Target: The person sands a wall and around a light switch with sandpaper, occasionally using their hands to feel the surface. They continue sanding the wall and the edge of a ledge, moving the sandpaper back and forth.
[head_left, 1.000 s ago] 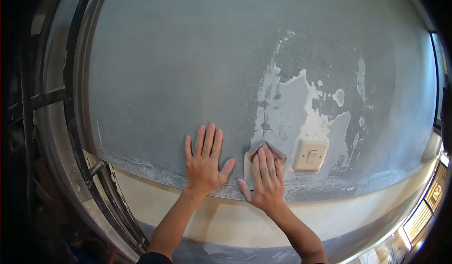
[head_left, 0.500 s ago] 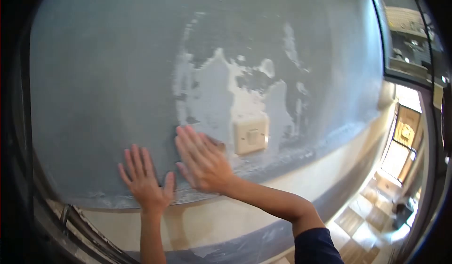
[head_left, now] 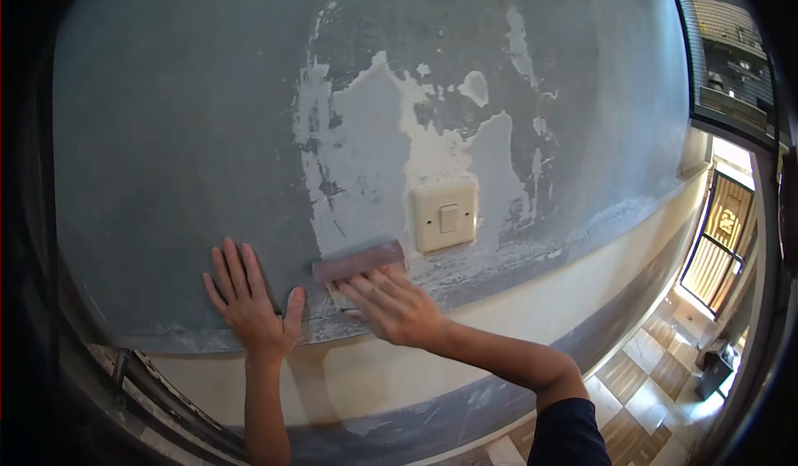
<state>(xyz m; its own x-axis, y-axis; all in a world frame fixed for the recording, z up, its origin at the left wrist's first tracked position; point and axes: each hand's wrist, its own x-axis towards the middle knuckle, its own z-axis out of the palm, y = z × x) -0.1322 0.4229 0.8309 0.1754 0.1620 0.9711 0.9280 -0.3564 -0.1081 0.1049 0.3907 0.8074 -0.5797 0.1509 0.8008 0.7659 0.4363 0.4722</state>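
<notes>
Moved since half a second ago: right hand [head_left: 395, 306], now lower relative to the switch [head_left: 446, 215], with brown sandpaper [head_left: 357, 261] newly in plain sight ahead of the fingertips. Left hand [head_left: 258, 316] at about the same spot.

Entries by extent in frame:

Wall [head_left: 183, 133], centre and upper frame: grey, with pale patches [head_left: 374, 138] about the switch; cream band [head_left: 357, 383] below, then a darker one.

Floor [head_left: 640, 358], lower right: checked tiles, pale and brown.

Window [head_left: 731, 54], upper right: dark-framed; detail beyond too small to itemise.

Door [head_left: 730, 241], right edge: barred, ornamented.

Left hand, lower left of centre: laid on the wall, fingers spread, thumb well out; nothing held.

Right hand, just below centre: fingers close together, laid over the sandpaper; pinch or mere pressure, cannot tell.

Switch, right of centre: cream plate, single rocker.

Sandpaper, just below centre, lower left of the switch: under the right fingers, brown strip turned up along the top, paler face beneath the fingertips. Handling, by judgement: very light, thin, pliable; gritty rather than slippery; liable to crease or tear. Best hold: flat of the fingers across the backing, thumb at an edge.

Containers: dark box [head_left: 716, 373], far lower right, possibly a bin; contents not readable.
</notes>
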